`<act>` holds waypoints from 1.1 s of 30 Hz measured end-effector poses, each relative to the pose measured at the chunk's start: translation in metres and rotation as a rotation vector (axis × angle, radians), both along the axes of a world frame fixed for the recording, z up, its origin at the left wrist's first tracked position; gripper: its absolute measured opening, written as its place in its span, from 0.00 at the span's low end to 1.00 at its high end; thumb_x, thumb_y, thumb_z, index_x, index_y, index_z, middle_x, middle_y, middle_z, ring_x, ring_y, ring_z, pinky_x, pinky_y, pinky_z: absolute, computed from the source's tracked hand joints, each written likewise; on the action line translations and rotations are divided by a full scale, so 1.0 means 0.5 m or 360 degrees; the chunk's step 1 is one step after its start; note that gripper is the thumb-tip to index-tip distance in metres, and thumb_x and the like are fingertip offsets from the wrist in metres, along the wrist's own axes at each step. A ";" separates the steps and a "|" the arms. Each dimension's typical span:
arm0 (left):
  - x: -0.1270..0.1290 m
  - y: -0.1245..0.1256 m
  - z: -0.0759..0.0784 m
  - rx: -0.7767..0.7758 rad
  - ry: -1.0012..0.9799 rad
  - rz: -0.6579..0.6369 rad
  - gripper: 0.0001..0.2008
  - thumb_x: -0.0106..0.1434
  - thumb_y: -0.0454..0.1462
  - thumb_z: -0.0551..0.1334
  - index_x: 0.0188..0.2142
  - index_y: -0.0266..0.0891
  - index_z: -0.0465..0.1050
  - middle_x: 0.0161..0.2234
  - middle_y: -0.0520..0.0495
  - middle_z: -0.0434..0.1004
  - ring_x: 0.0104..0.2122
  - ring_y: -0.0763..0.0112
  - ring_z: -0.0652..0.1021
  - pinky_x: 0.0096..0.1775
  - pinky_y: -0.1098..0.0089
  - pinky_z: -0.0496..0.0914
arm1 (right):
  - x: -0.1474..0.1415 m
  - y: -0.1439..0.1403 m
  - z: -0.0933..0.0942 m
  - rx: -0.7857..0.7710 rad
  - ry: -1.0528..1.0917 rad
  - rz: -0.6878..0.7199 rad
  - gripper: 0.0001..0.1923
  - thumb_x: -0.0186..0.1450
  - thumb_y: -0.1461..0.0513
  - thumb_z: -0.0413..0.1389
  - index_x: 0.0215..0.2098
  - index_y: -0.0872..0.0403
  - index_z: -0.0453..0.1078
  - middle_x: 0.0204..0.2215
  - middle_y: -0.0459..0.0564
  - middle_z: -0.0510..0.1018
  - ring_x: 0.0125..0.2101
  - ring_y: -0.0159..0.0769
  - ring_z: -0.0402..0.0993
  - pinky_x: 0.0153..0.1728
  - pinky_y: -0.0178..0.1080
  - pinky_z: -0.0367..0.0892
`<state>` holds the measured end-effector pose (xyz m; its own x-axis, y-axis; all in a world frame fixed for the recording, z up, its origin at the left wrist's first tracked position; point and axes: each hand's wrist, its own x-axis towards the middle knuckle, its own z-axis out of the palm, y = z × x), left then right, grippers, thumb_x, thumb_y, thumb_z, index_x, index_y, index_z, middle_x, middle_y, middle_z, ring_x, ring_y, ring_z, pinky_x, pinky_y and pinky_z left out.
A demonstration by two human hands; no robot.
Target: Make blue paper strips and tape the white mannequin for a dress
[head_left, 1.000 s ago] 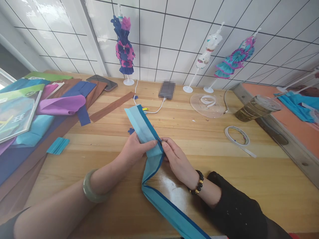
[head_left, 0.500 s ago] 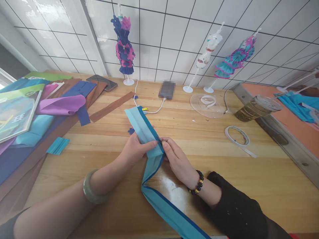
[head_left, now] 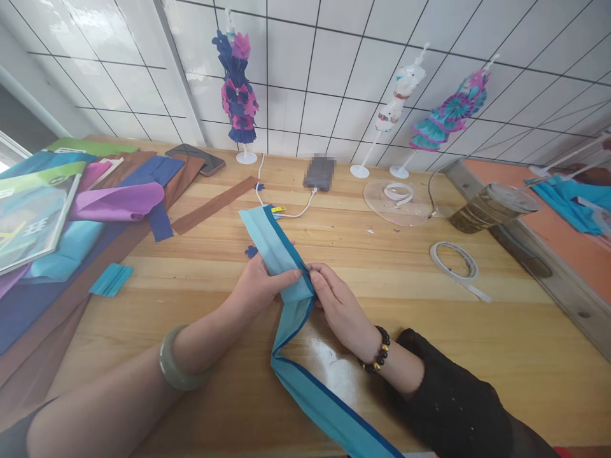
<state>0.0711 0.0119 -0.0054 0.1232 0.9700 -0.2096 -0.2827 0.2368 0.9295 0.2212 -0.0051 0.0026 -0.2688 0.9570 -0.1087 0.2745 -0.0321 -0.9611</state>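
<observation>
Both hands are closed in a pinch on one thing, a long two-tone blue crepe-paper strip, light blue w/ a dark blue edge. The left hand is curled at the strip's left side, fingers folded over the paper at a fold. The right hand is pinched on the same fold from the right, thumb and forefinger pressed together at the dark edge. The two hands are nearly touching at the fingertips, w/ the strip clamped between them.

From the pinch, one end of the strip is raised up and away toward the wall, ending near a white charging cable. The other part is dropped below the hands, bent once, then laid diagonally across the light wooden counter toward the bottom edge of the view, passing under the right forearm's black sleeve. A pale green bangle is worn on the left wrist, a dark bead bracelet on the right.

Well to the left, a heap of coloured paper sheets is spread out, w/ a small folded blue paper piece nearer. To the right, apart from the hands, a white tape roll is lying flat. By the tiled wall, small paper-dressed mannequins are stood, one in navy and pink.
</observation>
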 end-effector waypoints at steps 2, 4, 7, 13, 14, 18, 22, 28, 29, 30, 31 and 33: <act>0.001 0.000 0.001 -0.0010 -0.0004 0.0008 0.30 0.45 0.38 0.69 0.48 0.37 0.65 0.33 0.48 0.77 0.34 0.63 0.77 0.38 0.64 0.70 | 0.000 0.000 0.001 0.0006 -0.0006 -0.0002 0.17 0.66 0.53 0.41 0.44 0.51 0.64 0.28 0.45 0.66 0.31 0.32 0.65 0.32 0.35 0.64; 0.001 0.000 0.001 -0.0015 -0.0015 0.0010 0.30 0.45 0.37 0.69 0.48 0.36 0.64 0.33 0.48 0.77 0.34 0.64 0.77 0.38 0.64 0.71 | 0.000 0.001 0.001 0.0011 -0.0008 -0.0003 0.16 0.66 0.53 0.41 0.44 0.52 0.64 0.27 0.45 0.66 0.31 0.32 0.65 0.32 0.35 0.64; 0.000 -0.001 0.000 -0.0017 -0.0036 -0.0003 0.30 0.45 0.37 0.68 0.49 0.36 0.64 0.33 0.47 0.77 0.34 0.64 0.77 0.38 0.64 0.71 | 0.000 0.001 0.000 0.0025 0.0001 -0.0001 0.16 0.66 0.53 0.41 0.44 0.52 0.63 0.27 0.45 0.66 0.30 0.32 0.65 0.32 0.34 0.64; -0.002 0.000 -0.004 -0.0036 -0.0039 -0.0014 0.31 0.46 0.37 0.68 0.50 0.37 0.64 0.34 0.47 0.77 0.34 0.65 0.77 0.40 0.63 0.70 | 0.000 0.001 0.003 0.0026 -0.0003 0.0007 0.16 0.66 0.53 0.41 0.43 0.52 0.63 0.26 0.45 0.65 0.30 0.32 0.65 0.30 0.34 0.63; -0.002 0.000 -0.004 -0.0034 -0.0046 -0.0014 0.30 0.46 0.37 0.68 0.49 0.37 0.64 0.34 0.47 0.77 0.34 0.64 0.77 0.40 0.63 0.70 | 0.000 0.001 0.004 0.0023 -0.0008 0.0005 0.15 0.66 0.54 0.41 0.43 0.52 0.63 0.26 0.45 0.65 0.30 0.32 0.65 0.30 0.34 0.63; -0.002 0.001 -0.005 -0.0024 -0.0044 -0.0008 0.29 0.46 0.37 0.68 0.48 0.37 0.65 0.34 0.46 0.78 0.34 0.64 0.77 0.39 0.64 0.70 | 0.000 0.002 0.005 0.0015 -0.0025 0.0000 0.15 0.66 0.54 0.41 0.42 0.52 0.64 0.26 0.45 0.65 0.30 0.33 0.65 0.31 0.35 0.64; -0.003 0.001 -0.002 -0.0024 -0.0027 -0.0030 0.27 0.46 0.37 0.68 0.46 0.37 0.67 0.33 0.48 0.78 0.32 0.65 0.77 0.36 0.66 0.71 | 0.000 0.003 0.002 0.0037 0.0003 0.0020 0.15 0.66 0.54 0.41 0.42 0.52 0.63 0.25 0.45 0.65 0.30 0.32 0.65 0.31 0.35 0.63; -0.005 0.002 0.001 -0.0032 -0.0175 -0.0018 0.16 0.48 0.37 0.67 0.38 0.37 0.71 0.30 0.49 0.77 0.30 0.68 0.76 0.32 0.69 0.70 | -0.002 0.002 0.003 0.0063 -0.0032 0.0032 0.14 0.67 0.55 0.41 0.41 0.52 0.64 0.25 0.45 0.65 0.31 0.33 0.64 0.31 0.34 0.62; -0.005 0.002 0.001 -0.0033 -0.0186 -0.0015 0.14 0.48 0.37 0.67 0.36 0.37 0.71 0.30 0.49 0.77 0.30 0.68 0.76 0.32 0.69 0.71 | -0.002 0.002 0.004 0.0074 -0.0037 0.0033 0.14 0.67 0.55 0.41 0.41 0.52 0.64 0.26 0.45 0.66 0.31 0.33 0.64 0.31 0.34 0.62; -0.005 0.003 0.001 -0.0036 -0.0188 -0.0014 0.13 0.48 0.37 0.67 0.34 0.36 0.71 0.30 0.48 0.77 0.30 0.67 0.76 0.33 0.68 0.71 | -0.002 0.002 0.005 0.0083 -0.0041 0.0034 0.14 0.67 0.55 0.41 0.41 0.52 0.64 0.27 0.45 0.66 0.31 0.32 0.64 0.32 0.34 0.62; -0.005 0.003 0.001 -0.0034 -0.0185 -0.0010 0.13 0.48 0.37 0.67 0.34 0.36 0.70 0.31 0.48 0.77 0.30 0.67 0.76 0.34 0.68 0.71 | -0.002 0.002 0.006 0.0084 -0.0044 0.0033 0.14 0.67 0.55 0.41 0.41 0.52 0.64 0.27 0.46 0.67 0.31 0.32 0.64 0.32 0.34 0.62; -0.004 0.004 -0.001 -0.0025 -0.0169 -0.0006 0.14 0.47 0.37 0.67 0.34 0.35 0.70 0.31 0.47 0.77 0.31 0.65 0.77 0.35 0.66 0.71 | -0.002 0.001 0.006 0.0065 -0.0042 0.0032 0.15 0.67 0.54 0.41 0.41 0.52 0.64 0.28 0.46 0.67 0.30 0.32 0.64 0.31 0.34 0.62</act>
